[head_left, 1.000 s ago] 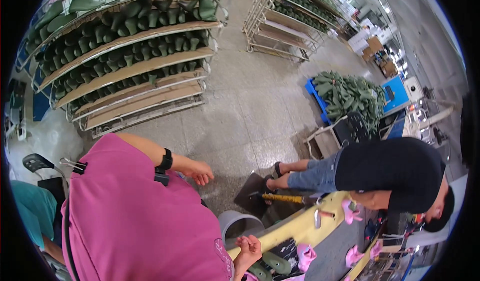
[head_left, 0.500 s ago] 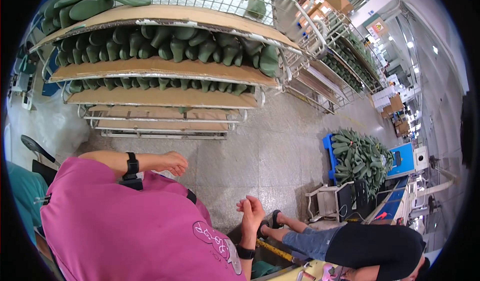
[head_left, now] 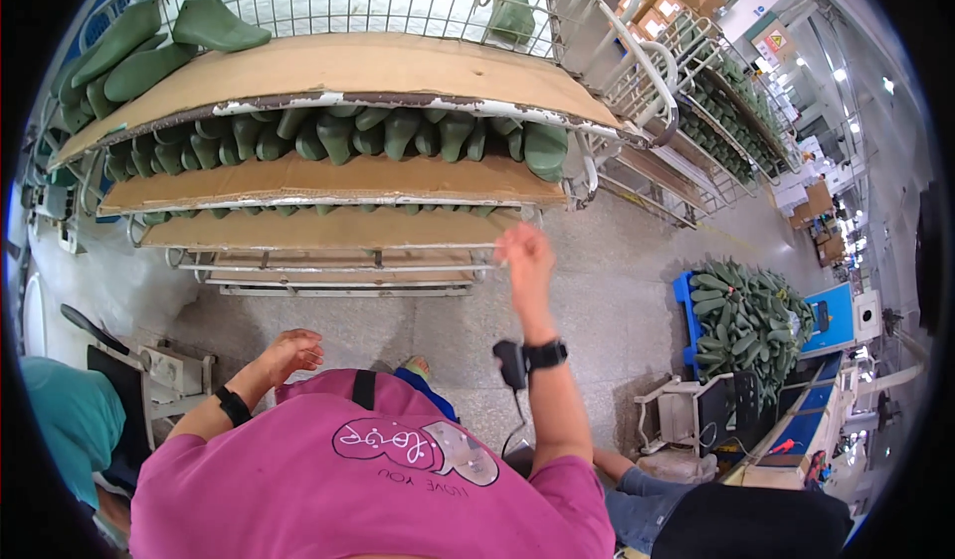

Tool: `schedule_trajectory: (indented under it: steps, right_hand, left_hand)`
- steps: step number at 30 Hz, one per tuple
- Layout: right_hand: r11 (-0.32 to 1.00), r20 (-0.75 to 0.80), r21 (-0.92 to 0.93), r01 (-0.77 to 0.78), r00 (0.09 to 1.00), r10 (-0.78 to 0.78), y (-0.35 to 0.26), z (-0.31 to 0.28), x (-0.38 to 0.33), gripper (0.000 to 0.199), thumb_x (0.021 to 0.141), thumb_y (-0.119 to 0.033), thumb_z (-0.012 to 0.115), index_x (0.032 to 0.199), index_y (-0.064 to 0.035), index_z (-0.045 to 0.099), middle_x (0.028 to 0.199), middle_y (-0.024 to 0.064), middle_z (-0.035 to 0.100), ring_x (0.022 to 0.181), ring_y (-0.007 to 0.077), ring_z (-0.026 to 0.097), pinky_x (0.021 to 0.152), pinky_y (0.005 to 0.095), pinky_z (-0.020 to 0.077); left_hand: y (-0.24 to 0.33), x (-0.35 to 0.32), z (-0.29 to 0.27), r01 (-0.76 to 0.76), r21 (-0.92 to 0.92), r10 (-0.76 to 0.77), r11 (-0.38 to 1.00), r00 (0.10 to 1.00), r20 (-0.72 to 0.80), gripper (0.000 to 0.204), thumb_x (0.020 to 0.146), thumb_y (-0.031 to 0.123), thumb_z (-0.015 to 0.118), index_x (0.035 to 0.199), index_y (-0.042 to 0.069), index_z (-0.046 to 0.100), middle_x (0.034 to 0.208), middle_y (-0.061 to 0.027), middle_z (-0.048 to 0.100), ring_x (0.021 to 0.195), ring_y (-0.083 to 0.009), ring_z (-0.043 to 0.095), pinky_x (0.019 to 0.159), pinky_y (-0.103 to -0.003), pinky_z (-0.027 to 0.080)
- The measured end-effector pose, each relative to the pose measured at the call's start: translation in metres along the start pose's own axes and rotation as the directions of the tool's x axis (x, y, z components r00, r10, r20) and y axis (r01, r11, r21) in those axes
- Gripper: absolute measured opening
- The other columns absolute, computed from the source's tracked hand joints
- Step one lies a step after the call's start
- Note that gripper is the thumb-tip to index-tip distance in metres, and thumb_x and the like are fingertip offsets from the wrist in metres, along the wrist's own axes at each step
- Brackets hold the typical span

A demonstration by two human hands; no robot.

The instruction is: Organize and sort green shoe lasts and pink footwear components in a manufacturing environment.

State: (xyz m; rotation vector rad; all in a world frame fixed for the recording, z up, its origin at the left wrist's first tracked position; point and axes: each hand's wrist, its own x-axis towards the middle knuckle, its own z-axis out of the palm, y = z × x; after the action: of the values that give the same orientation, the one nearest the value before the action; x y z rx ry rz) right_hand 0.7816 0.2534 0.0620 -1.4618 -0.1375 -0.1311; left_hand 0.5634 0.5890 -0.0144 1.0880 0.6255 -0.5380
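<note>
My right hand point(head_left: 527, 253), smeared by motion, is raised in front of the right end of the rack's lower shelves; I cannot make out its fingers. Lower and to the left, my left hand point(head_left: 292, 352) hangs over the floor with loosely bent fingers and nothing visible in it. Ahead stands a wire-sided shelf rack point(head_left: 328, 99) with cardboard-lined shelves. Green shoe lasts point(head_left: 336, 137) fill the second shelf in a row. On the top shelf, several lasts are piled at the left, and a single last point(head_left: 513, 10) stands at the back right.
A blue pallet point(head_left: 686, 322) heaped with green lasts point(head_left: 746, 320) lies on the floor at the right. Behind it is a blue machine point(head_left: 830, 317). One person in black point(head_left: 746, 521) is at the lower right, another in teal point(head_left: 65, 415) at the left. More loaded racks point(head_left: 731, 111) stand far right.
My body and view have turned toward the rack, which now looks nearer. My right hand has risen and reached forward; my left has moved left and lower. The person in black appears lower in view.
</note>
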Motion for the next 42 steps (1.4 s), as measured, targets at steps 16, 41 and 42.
schedule_trajectory:
  steps: [16,41,42]
  right_hand:
    - [0.916,-0.068,-0.283,-0.285,0.958,0.277,-0.023,0.009,0.172,0.029,0.079,-0.013,0.063,0.104,-0.0061,0.05,0.08,0.0072,0.06,0.057,0.0132,0.059,0.04,0.0224,0.0441]
    - [0.927,0.153,0.202,-0.317,0.945,0.29,-0.067,-0.076,-0.022,0.033,0.078,-0.023,0.056,0.094,0.0056,0.055,0.072,0.0119,0.062,0.05,0.019,0.06,0.036,0.023,0.0388]
    - [0.891,0.261,0.223,-0.397,0.904,0.338,-0.059,-0.072,-0.025,0.031,0.078,-0.022,0.056,0.094,0.0052,0.055,0.07,0.011,0.062,0.049,0.0176,0.059,0.035,0.0225,0.0384]
  left_hand:
    - [0.036,0.037,0.008,-0.066,-0.043,0.066,0.997,0.998,0.0,0.034,0.081,0.018,0.059,0.109,-0.001,0.051,0.09,-0.0104,0.058,0.08,-0.0212,0.058,0.072,-0.034,0.048]
    - [0.183,0.074,0.127,-0.48,0.125,0.391,0.868,0.818,0.422,0.032,0.089,0.024,0.052,0.113,0.003,0.053,0.1,-0.0089,0.058,0.09,-0.0157,0.055,0.077,-0.028,0.043]
    - [0.185,0.072,0.138,-0.484,0.259,0.388,0.836,0.854,0.347,0.038,0.088,0.03,0.052,0.115,0.002,0.053,0.103,-0.0081,0.058,0.093,-0.0148,0.054,0.081,-0.027,0.042]
